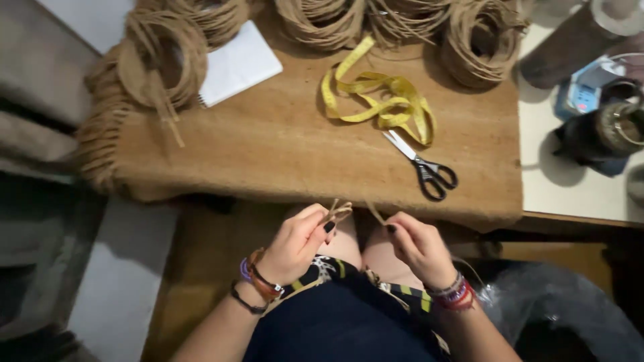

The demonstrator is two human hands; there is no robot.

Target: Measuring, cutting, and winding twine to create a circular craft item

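My left hand (298, 241) is closed on a small loop of jute cord (339, 210) just below the table's front edge, over my lap. My right hand (416, 243) pinches the other end of the same cord, a short strand rising from its fingertips. Both wrists wear several bracelets. On the burlap-covered table (268, 147) lie a crumpled yellow measuring tape (382, 100) and black-handled scissors (426, 167), beyond my hands.
Several coils of jute cord (168, 57) line the table's back and left edges. A white notepad (238, 64) lies at the back left. Dark containers (604, 131) stand on a white surface at the right. A plastic bag (570, 315) sits lower right.
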